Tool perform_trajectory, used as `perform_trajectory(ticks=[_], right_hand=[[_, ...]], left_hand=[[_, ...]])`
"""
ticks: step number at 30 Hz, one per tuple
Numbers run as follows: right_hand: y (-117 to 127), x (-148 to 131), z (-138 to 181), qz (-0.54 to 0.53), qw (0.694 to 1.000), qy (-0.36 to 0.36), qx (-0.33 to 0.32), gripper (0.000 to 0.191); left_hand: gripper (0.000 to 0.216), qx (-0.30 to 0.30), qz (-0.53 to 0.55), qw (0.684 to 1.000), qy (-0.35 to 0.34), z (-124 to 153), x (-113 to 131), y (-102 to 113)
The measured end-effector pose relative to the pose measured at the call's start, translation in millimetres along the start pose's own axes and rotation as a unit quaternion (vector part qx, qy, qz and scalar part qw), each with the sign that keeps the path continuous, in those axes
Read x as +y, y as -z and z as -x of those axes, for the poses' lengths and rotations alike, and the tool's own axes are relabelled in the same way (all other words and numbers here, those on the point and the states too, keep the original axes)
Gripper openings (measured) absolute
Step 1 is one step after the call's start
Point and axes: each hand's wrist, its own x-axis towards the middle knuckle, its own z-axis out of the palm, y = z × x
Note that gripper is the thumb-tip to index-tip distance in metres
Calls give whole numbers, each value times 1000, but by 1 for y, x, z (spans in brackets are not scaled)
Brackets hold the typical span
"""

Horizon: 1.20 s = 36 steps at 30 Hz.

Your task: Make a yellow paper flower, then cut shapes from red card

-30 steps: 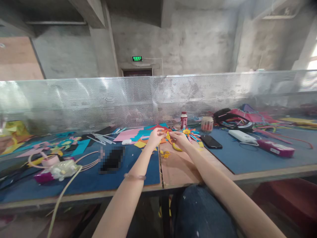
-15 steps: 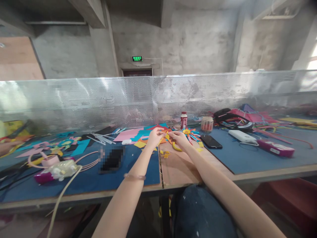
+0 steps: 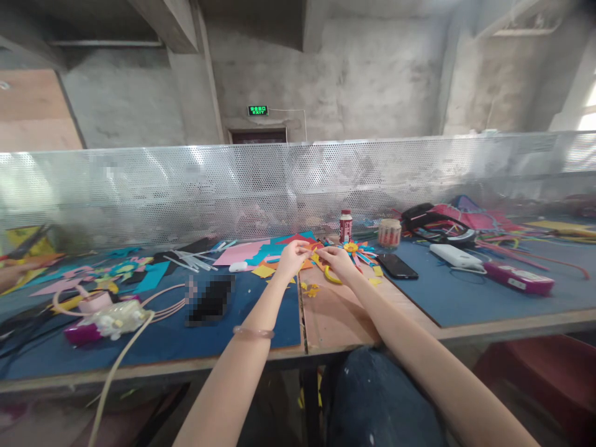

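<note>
The long silver screen (image 3: 326, 186), full of small holes, looks like shiny metal. The tall grey wall (image 3: 386, 74) seems rough, matt concrete. The light-brown bench (image 3: 333, 326) shows bare wood; its blue covering sheet (image 3: 470, 310) is matt. The flat black phone (image 3: 397, 266) is glossy. The small yellow held piece (image 3: 315, 256) looks like paper, the oblong purple block (image 3: 518, 277) like smooth plastic.

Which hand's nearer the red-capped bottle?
Right. The right hand is in front of the bottle, on the person's side; the left hand is also in front but farther off to the left.
</note>
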Motion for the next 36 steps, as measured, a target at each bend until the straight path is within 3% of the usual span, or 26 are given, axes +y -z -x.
perform_trajectory(ticks=[10,19,27,36], right_hand=[[-2,-1,2,-32,999,-10,-16,33],[1,-2,1,-4,1000,1,13,31],[-1,-2,2,-56,998,-13,-15,36],[0,-1,1,-41,999,-5,-21,35]], left_hand=[[27,3,7,1000,-1,-2,-3,0],[26,-59,54,996,39,1,-7,-2],[19,-58,42,997,16,2,-2,-1],[19,-59,52,997,13,3,-1,-1]])
